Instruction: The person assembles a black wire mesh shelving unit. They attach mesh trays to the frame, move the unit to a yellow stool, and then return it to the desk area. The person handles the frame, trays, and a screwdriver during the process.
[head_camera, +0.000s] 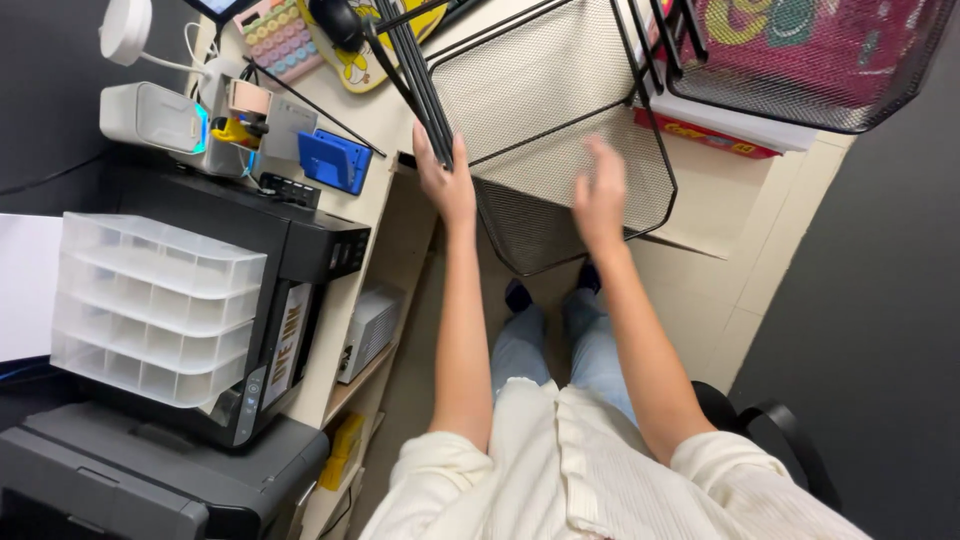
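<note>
The left hand (447, 185) holds the frame at the 9 o'clock edge of a black mesh tray (560, 130), w/ its grip wrapped on the thin bars. The right hand (600, 198) is blurry at the tray's 5 o'clock side, fingers spread, touching nothing I can tell. The tray sits tilted on the pale table (720, 190), w/ a blue box (335, 160) at its 9 o'clock & a clear drawer unit (150, 310) farther off.

Office or home-office desk corner: black printer (290, 270), clear plastic drawer unit (150, 305), mesh paper trays (560, 90), pastel calculator (280, 38), black chair (780, 430).
</note>
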